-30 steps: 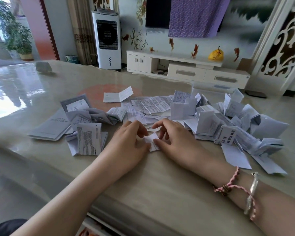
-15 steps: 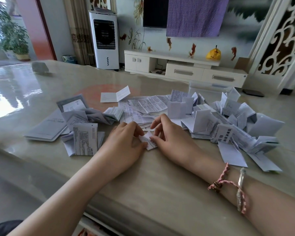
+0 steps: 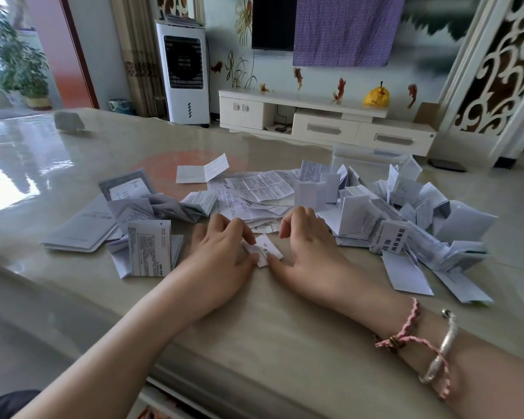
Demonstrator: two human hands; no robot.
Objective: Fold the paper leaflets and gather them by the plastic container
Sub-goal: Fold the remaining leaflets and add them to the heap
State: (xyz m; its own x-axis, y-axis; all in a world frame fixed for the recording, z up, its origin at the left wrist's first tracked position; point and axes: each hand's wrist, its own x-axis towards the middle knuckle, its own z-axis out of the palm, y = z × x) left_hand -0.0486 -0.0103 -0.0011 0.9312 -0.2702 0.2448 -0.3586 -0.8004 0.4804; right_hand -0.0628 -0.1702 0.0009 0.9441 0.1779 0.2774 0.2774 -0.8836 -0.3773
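- Your left hand (image 3: 221, 252) and right hand (image 3: 307, 252) met over one small folded leaflet (image 3: 263, 251) on the table (image 3: 285, 343), near the front edge of the paper spread.
- Both hands pinched it: each thumb lay at its near edge and curled fingers came down from above, left on its left end, right on its right end.
- The plastic container (image 3: 366, 157) stood at the far right, behind the heap of folded leaflets (image 3: 406, 219); unfolded sheets (image 3: 260, 189) lay in the middle, just beyond your fingers.
- To finish this fold well, you needed the edges lined up before pressing; a piece this small would likely spring open unless the crease was rubbed flat against the table.
- Loose papers on the left (image 3: 146, 246) looked unsorted, so much of the job seemed undone.
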